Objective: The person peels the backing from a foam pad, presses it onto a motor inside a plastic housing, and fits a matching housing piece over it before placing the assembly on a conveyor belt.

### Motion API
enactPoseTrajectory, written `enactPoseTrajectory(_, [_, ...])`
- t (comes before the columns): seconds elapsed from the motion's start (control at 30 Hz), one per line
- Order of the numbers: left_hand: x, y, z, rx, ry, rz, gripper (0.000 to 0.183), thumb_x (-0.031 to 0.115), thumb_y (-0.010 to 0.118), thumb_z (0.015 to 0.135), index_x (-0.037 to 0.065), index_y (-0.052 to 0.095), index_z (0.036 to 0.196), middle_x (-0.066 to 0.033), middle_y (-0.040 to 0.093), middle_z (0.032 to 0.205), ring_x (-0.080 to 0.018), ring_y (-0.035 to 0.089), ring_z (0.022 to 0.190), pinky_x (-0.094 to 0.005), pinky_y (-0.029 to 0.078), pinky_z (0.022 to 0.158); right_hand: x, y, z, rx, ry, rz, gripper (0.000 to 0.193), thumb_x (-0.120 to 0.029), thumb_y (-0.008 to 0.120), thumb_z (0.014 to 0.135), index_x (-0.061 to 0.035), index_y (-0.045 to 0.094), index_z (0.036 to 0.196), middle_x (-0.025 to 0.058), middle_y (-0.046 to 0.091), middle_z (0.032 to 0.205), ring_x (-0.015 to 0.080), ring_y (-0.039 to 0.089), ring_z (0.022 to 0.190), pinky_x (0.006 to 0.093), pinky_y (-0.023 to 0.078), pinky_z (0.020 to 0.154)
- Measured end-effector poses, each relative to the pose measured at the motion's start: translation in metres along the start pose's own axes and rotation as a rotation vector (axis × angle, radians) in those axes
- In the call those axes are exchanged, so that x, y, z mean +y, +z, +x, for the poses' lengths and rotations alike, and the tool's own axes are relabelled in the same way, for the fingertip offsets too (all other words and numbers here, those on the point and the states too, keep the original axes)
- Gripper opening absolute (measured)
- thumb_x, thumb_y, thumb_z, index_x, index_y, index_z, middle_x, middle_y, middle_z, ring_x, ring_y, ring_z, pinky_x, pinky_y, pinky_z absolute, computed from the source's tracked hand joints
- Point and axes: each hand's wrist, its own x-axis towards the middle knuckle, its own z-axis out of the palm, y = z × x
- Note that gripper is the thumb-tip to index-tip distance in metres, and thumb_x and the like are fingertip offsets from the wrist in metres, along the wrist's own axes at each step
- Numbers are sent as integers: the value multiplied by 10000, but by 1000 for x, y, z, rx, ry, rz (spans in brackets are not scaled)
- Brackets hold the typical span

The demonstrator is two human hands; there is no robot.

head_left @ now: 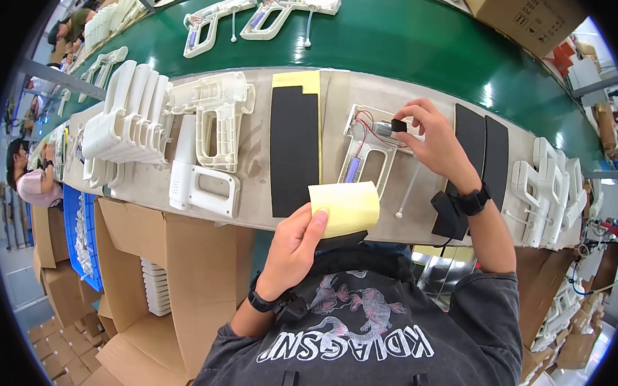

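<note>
My left hand (298,246) is closed on a yellow backing sheet (346,207), its thumb on top and a strip of black foam showing beneath. Between the fingertips of my right hand (429,133) is a small black foam pad (399,126). That pad is over an open white toy gun half shell (367,157), close to a silver cylindrical part inside; I cannot tell whether they touch. Red wires and a purple-blue cylinder (353,170) show in the shell. A thin white rod (409,190) with a round end lies right of it.
Black foam sheets (293,151) lie left of the shell, more foam sheets (496,149) to the right. White shells (129,116) stand stacked at the left, others (540,189) at the right. Beyond runs a green conveyor belt (385,37) carrying gun halves. An open cardboard box (202,278) stands below the table.
</note>
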Motion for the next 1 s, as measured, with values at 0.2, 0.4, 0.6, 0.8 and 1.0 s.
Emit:
enactPoseTrajectory(0.2, [3,1,-1,-6,-34,-24,342,190,488,1083,-109,639,1155,-124,683,1140,-156,635,936,-272,481,837,6,7,2,-5,-17,-60,264,-34,765,813,-38,674,1061,58,612,983,213,521,850,331,475,784])
enactPoseTrajectory(0.4, [1,0,-1,-6,-54,-57,356,204,485,1086,-109,635,1168,-117,682,1147,-143,635,968,-266,481,860,12,10,3,-19,-41,-68,293,-56,778,817,-38,680,1092,66,616,985,222,526,869,341,478,809])
enactPoseTrajectory(0.6, [5,-1,-1,-5,-102,-120,369,217,474,1092,-101,639,1178,-104,675,1157,-126,625,973,-250,475,860,-33,4,-16,-13,-65,100,375,-91,753,871,-43,642,1226,76,653,1082,196,584,958,330,481,851])
enactPoseTrajectory(0.8, [11,6,7,-80,24,-88,311,204,544,1057,-57,678,1160,-118,657,1197,-191,603,1079,-309,462,948,-90,-11,-41,-479,3,483,265,-172,749,913,0,665,1097,69,672,941,130,604,860,281,483,778])
enactPoseTrajectory(1.0, [16,3,7,-249,200,-73,464,211,847,825,13,682,1211,-135,691,1168,-266,624,1153,-392,444,1030,-90,-28,-35,-147,249,819,174,-197,667,991,-25,639,997,-13,670,858,24,609,768,190,465,663])
